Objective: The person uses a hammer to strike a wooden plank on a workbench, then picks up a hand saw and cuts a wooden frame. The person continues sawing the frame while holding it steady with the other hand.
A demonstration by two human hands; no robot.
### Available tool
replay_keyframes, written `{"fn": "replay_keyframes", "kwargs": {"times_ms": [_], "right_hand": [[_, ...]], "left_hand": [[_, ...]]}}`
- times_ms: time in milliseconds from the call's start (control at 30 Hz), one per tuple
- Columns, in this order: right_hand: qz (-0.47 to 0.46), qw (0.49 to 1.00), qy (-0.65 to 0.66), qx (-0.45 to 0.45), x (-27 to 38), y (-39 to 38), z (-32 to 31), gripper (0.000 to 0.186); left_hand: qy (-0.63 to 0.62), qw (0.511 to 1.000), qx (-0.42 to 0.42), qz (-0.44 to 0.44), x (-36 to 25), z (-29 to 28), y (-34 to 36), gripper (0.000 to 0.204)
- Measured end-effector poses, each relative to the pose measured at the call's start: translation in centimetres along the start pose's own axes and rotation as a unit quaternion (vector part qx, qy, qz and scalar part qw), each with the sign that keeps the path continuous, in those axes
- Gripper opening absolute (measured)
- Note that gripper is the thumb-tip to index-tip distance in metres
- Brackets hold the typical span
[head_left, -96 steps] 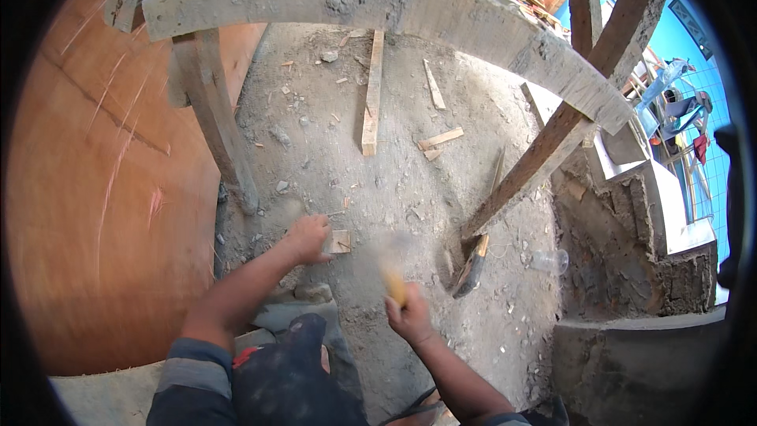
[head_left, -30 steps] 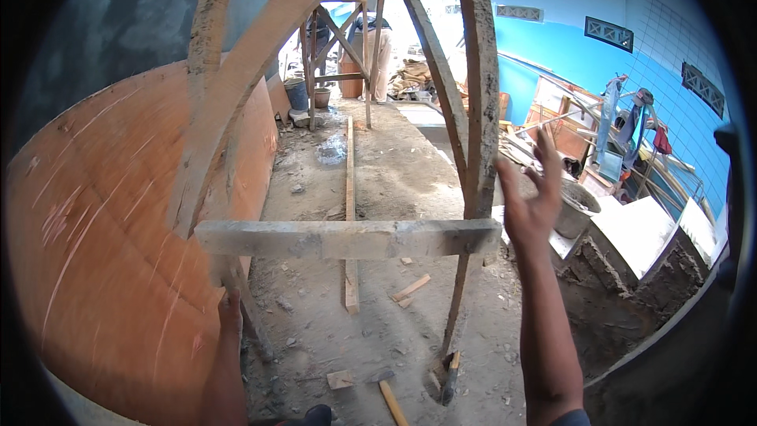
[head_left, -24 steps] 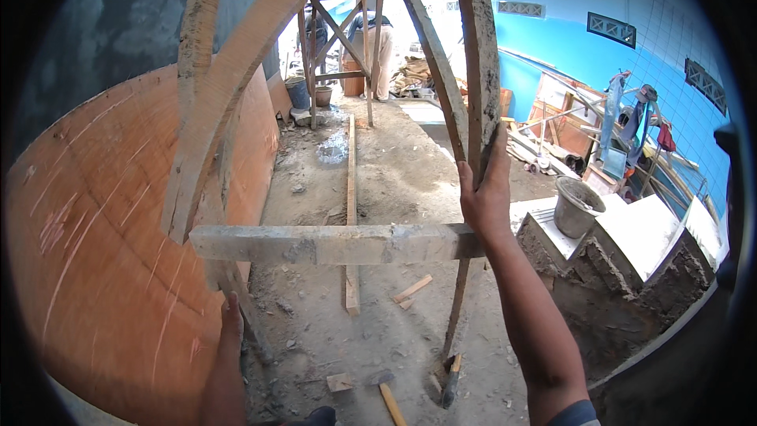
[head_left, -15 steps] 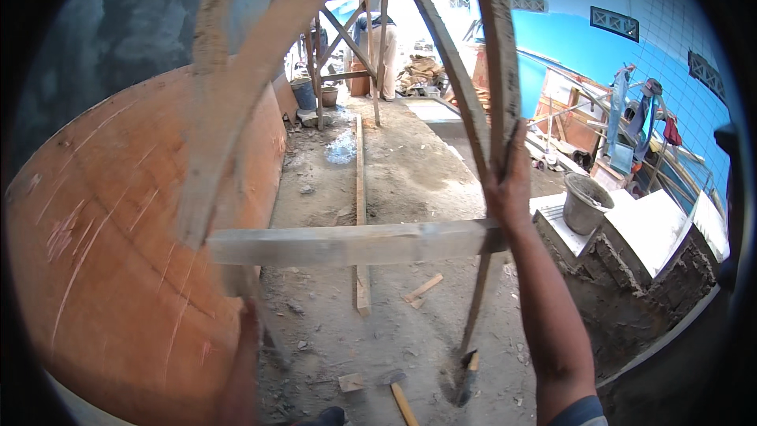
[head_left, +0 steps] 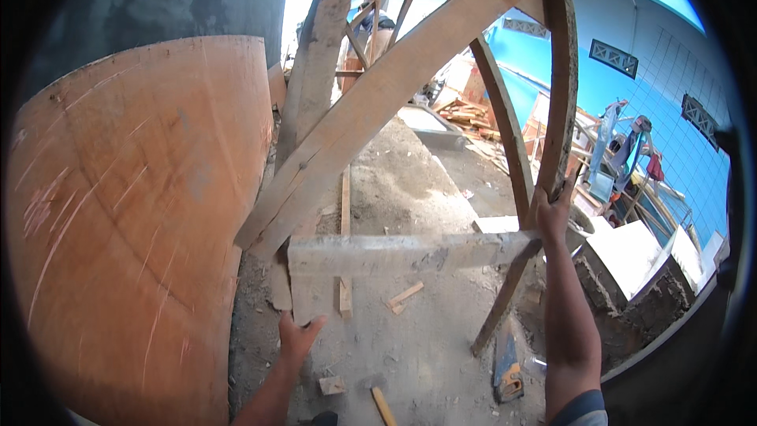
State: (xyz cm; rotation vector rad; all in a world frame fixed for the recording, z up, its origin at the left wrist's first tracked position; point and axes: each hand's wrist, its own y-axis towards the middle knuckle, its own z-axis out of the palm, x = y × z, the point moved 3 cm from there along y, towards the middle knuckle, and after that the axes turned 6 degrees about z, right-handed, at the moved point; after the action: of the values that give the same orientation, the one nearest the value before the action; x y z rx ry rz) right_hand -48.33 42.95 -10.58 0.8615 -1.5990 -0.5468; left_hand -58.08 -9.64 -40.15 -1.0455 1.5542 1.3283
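Note:
Both my hands are on a timber frame with a long diagonal board (head_left: 394, 95) and a low crossbar (head_left: 418, 252). My left hand (head_left: 298, 333) grips the bottom of the left upright, thumb outward, just below the crossbar. My right hand (head_left: 552, 209) is closed round the right post (head_left: 562, 79), a little above where the crossbar meets it. On the dusty ground below lie a hand saw (head_left: 508, 375) with a yellow-and-black handle, a hammer's wooden handle (head_left: 382, 406) and a small wood block (head_left: 332, 386).
A tall plywood panel (head_left: 126, 189) fills the left. Concrete steps with pale tops (head_left: 627, 256) stand right, under a blue wall with clothing and leaning timber. A long batten (head_left: 344, 201) lies on the ground. Behind the frame, a bent-over person (head_left: 377, 22) stands beside another frame.
The hammer held earlier in my right hand lies on the ground. Both hands have since taken hold of the frame, whose left side has swung rightward, away from the plywood, with my left hand.

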Motion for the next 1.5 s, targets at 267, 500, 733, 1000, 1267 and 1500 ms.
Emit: {"fn": "replay_keyframes", "kwargs": {"times_ms": [267,500,733,1000,1267,1500], "right_hand": [[0.093,0.987,-0.014,0.128,-1.5,1.2,-0.8,0.051],[0.073,0.986,-0.056,0.139,1.7,-1.3,-4.3,0.043],[0.123,0.966,-0.173,0.148,-17.8,-16.5,-15.8,0.031],[0.459,0.767,-0.361,0.266,-35.8,-40.9,-24.2,0.057],[0.527,0.73,-0.233,0.368,-30.4,-41.0,-20.7,0.044],[0.545,0.55,-0.3,0.558,-23.2,-40.8,-23.1,0.034]], "left_hand": [[0.237,0.966,0.093,-0.037,4.5,-1.3,1.6,0.06],[0.19,0.975,0.023,0.117,5.3,-1.8,2.2,0.028],[0.147,0.982,-0.017,0.116,5.3,-2.4,1.7,0.024],[0.109,0.985,0.043,0.129,-0.3,-0.6,0.4,0.014],[0.122,0.985,-0.047,0.113,2.7,-1.6,0.2,0.015],[0.053,0.985,0.014,0.162,2.7,-1.3,1.7,0.017]]}}
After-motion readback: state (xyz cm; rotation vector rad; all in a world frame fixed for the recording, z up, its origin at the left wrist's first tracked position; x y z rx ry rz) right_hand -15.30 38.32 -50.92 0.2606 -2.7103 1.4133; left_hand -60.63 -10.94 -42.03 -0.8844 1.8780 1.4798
